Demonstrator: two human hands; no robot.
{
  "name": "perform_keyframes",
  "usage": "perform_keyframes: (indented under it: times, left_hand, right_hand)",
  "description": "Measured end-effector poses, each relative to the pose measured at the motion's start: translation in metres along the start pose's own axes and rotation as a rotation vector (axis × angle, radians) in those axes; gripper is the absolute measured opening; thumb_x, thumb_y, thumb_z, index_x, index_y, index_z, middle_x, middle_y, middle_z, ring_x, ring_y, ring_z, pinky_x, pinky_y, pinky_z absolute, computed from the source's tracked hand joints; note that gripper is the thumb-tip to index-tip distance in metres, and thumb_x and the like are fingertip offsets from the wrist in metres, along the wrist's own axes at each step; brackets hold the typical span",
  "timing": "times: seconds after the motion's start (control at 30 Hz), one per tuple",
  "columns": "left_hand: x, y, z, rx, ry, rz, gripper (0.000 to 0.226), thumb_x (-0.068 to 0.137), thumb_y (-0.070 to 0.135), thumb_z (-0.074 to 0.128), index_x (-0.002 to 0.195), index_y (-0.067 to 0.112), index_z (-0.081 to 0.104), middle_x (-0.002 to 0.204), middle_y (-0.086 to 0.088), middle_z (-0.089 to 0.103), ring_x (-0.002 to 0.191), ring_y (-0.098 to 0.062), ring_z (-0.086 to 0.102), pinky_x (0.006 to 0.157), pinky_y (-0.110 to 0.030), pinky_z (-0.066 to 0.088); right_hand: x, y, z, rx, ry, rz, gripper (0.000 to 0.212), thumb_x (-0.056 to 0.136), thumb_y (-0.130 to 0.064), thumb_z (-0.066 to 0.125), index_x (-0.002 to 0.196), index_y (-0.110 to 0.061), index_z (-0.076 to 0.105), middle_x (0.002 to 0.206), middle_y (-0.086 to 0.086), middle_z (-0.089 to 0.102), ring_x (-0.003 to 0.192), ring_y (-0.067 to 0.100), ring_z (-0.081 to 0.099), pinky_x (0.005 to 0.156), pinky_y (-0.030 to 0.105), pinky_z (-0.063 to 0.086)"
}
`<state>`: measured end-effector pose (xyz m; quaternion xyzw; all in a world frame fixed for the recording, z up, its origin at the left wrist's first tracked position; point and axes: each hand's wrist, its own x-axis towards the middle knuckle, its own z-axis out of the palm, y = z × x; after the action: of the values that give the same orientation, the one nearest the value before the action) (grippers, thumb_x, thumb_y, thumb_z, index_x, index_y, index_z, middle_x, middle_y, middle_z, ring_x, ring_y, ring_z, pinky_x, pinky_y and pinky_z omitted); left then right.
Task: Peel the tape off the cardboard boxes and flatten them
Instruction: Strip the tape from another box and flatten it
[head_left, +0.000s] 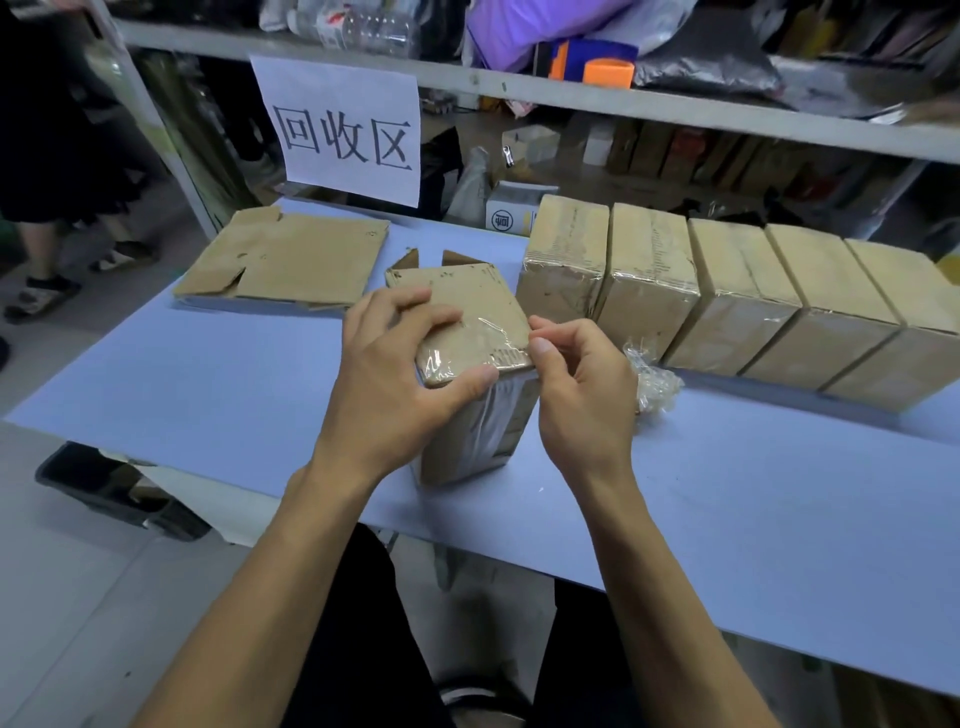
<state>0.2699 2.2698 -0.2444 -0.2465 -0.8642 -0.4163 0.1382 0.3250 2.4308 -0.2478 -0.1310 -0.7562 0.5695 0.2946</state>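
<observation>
Standing upright between both hands on the pale blue tabletop (218, 384): a brown, tape-wrapped cardboard box (470, 317), left hand (384, 374) gripping its top, right hand (576, 384) pinching clear tape (511, 332) at its right edge.

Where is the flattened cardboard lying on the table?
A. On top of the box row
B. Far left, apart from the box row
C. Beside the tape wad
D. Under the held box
B: the flattened cardboard lies far left on the table, apart from the box row.

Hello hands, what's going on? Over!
Left hand holds box. Right hand pinches tape at its corner. Five taped boxes wait. Nothing blocking.
</observation>
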Motion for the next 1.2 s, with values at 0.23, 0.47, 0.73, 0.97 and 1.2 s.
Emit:
perform_keyframes:
  times: [0.23, 0.47, 0.73, 0.97, 1.2]
  left_hand:
    - [-0.005, 0.001, -0.003, -0.060, 0.024, -0.036, 0.040, 0.072, 0.052, 0.076, 0.100, 0.027, 0.062, 0.126, 0.010, 0.055, 0.131, -0.011, 0.043, 0.101, -0.009, 0.030]
    - [-0.010, 0.006, -0.012, -0.043, 0.008, -0.112, 0.037, 0.074, 0.041, 0.079, 0.077, 0.034, 0.043, 0.111, 0.023, 0.057, 0.127, -0.005, 0.045, 0.085, -0.001, 0.029]
    - [-0.011, 0.007, -0.019, 0.035, -0.009, -0.256, 0.047, 0.064, 0.066, 0.069, 0.087, 0.035, 0.042, 0.101, 0.030, 0.051, 0.122, -0.012, 0.051, 0.091, -0.039, 0.045]
    - [-0.009, 0.023, -0.016, 0.362, 0.018, -0.126, 0.065, 0.066, 0.077, 0.059, 0.110, 0.028, 0.056, 0.103, 0.016, 0.068, 0.139, -0.027, 0.036, 0.093, -0.043, 0.044]
    - [-0.009, 0.032, 0.013, 0.457, 0.180, 0.081, 0.059, 0.073, 0.072, 0.055, 0.094, 0.017, 0.062, 0.093, -0.001, 0.058, 0.105, -0.028, 0.050, 0.058, -0.033, 0.044]
  right_hand:
    - [0.000, 0.003, 0.004, -0.103, -0.007, -0.165, 0.008, 0.094, -0.005, 0.060, 0.090, -0.010, 0.064, 0.107, -0.010, 0.069, 0.098, -0.005, 0.064, 0.084, 0.020, 0.050]
    - [0.017, 0.008, -0.003, -0.262, -0.213, -0.514, 0.009, 0.093, 0.000, 0.055, 0.092, -0.006, 0.062, 0.095, -0.005, 0.062, 0.098, 0.024, 0.057, 0.085, 0.031, 0.048]
    - [0.019, 0.003, 0.003, 0.124, -0.320, -0.274, 0.023, 0.093, -0.002, 0.051, 0.090, -0.025, 0.055, 0.095, 0.007, 0.063, 0.096, 0.029, 0.058, 0.087, 0.036, 0.044]
    - [0.018, -0.020, -0.015, -0.471, -0.331, -0.411, 0.032, 0.088, -0.017, 0.058, 0.120, -0.018, 0.055, 0.093, -0.007, 0.060, 0.099, 0.020, 0.042, 0.084, 0.019, 0.039]
    - [0.013, -0.033, -0.022, -0.829, -0.431, -0.344, 0.027, 0.095, -0.016, 0.052, 0.120, -0.011, 0.059, 0.106, 0.004, 0.061, 0.102, 0.027, 0.042, 0.089, 0.039, 0.040]
